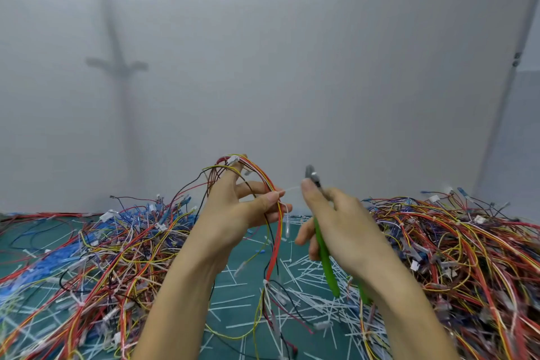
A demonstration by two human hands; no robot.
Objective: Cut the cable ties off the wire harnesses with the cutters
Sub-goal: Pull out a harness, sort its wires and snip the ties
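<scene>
Pale grey walls [263,67] back a green work mat [230,317] heaped with tangled red, yellow, blue and black wires, one pile on the left [102,257] and another on the right [453,242]. Between the piles, cut white cable ties [306,278] lie scattered across the mat.

A person raises both bare forearms above the clutter. The left hand [233,210] holds up a wire harness [273,248]: the bundle loops over the raised forefinger, passes between the thumb and the other fingertips, which pinch it, and hangs down toward the mat.

The right hand [342,222] grips a pair of cutters [324,257], fingers curled round the green handles and the thumb lying up along the grey head, which points upward just beside the harness. The head is blurred, so whether its jaws stand apart or together cannot be told.

A thin white cable tie [292,188] on the harness sticks out sideways from the pinched spot, its tip reaching the right thumb, just below the cutter head.
</scene>
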